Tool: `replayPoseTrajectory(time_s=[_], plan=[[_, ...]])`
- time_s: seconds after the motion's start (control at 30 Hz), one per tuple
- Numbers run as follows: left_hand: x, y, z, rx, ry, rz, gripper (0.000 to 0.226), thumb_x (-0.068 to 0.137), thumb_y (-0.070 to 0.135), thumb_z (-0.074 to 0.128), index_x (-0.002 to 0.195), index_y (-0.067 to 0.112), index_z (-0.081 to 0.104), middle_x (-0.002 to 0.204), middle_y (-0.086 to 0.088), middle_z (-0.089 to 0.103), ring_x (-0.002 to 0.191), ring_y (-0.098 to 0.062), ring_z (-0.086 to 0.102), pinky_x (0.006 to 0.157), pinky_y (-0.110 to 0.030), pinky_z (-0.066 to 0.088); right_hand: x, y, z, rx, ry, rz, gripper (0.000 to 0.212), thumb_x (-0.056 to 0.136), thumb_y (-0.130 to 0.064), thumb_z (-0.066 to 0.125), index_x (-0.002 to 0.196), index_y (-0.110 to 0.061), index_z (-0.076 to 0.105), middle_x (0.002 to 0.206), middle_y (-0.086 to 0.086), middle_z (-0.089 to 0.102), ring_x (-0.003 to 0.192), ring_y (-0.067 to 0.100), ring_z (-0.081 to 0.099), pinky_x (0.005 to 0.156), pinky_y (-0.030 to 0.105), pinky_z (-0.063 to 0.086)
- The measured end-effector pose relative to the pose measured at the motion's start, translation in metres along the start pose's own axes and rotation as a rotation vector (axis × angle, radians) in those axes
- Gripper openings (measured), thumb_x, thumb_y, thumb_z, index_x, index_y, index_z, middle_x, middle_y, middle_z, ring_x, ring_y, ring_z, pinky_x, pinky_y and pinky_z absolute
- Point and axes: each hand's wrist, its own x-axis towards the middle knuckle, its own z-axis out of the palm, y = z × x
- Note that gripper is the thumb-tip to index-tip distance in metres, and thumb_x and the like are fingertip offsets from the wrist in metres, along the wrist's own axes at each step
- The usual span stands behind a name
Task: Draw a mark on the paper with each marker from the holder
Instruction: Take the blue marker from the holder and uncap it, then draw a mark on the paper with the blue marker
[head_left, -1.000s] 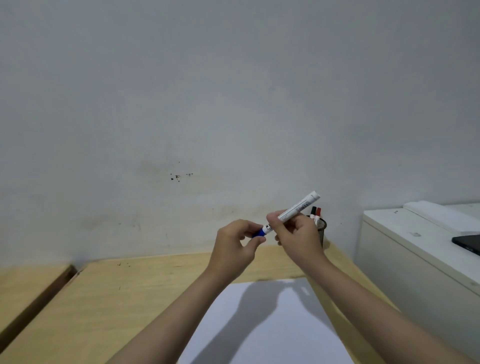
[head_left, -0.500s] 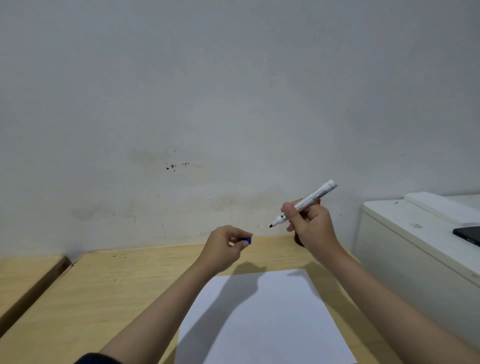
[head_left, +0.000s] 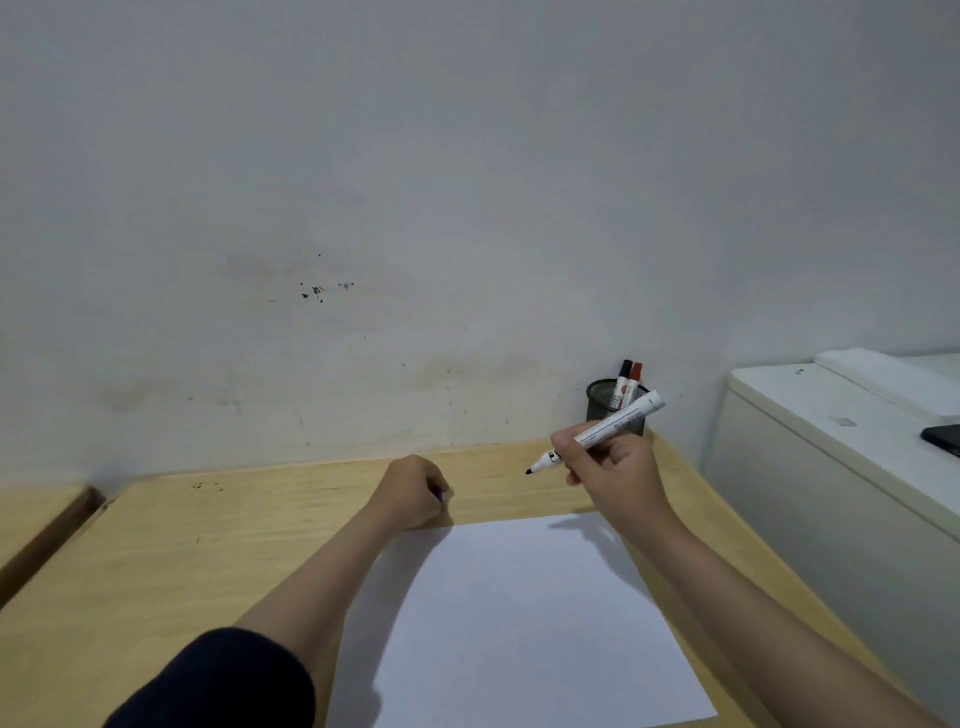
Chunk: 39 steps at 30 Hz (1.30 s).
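Holding an uncapped marker (head_left: 602, 432) clamped in the right hand (head_left: 618, 473) above the table (head_left: 156, 561), tip angled down-left and clear of the paper (head_left: 524, 613), the person looks set to make the first mark — the sheet appears blank. The left hand (head_left: 413, 493) rests fisted just beyond the paper's far corner, seemingly closed on the cap, barely visible. Next the tip must descend onto the sheet; two more markers (head_left: 627, 387) — one black-capped, one red — wait in the mesh holder (head_left: 602, 402).

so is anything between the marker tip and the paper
Nothing visible. The uncapped marker in the right hand hangs above the table beyond the blank paper; the left hand rests off the sheet's far left corner.
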Motion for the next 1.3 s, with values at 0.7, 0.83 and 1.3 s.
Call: replayPoseTrajectory(time_s=[0.7,0.83,1.3], plan=[[-0.113,-0.088,-0.025,-0.108,0.152,0.038,0.023,0.063,0.046,0.072,0.078,0.029,0.070,0.089,0.015,0.062,0.088,-0.004,0.058,0.080,-0.033,0.050,-0.013,0.047,0.156,0.160,-0.187,0.476,0.028,0.076,-0.008,0.074,0.063,-0.010,0.049,0.054,0.008,0.063,0.045,0.016,0.059,0.050,0.031,0.056],[-0.111,-0.093,-0.021,-0.075,0.171,0.097,0.028,0.067,0.050,0.070,0.085,0.029,0.072,0.093,0.019,0.063,0.092,-0.001,0.053,0.086,-0.033,0.047,-0.012,0.063,0.182,0.036,-0.164,0.482,0.030,0.074,-0.012,0.077,0.062,-0.011,0.049,0.056,0.013,0.065,0.044,0.020,0.061,0.050,0.032,0.053],[-0.104,-0.102,-0.023,0.078,0.130,0.188,0.046,0.068,0.061,0.053,0.093,0.028,0.073,0.107,0.016,0.068,0.096,-0.007,0.054,0.087,-0.039,0.045,-0.013,0.085,0.186,-0.051,-0.050,0.378,0.030,0.077,-0.003,0.064,0.059,-0.011,0.042,0.060,0.020,0.063,0.043,0.017,0.063,0.041,0.024,0.050]])
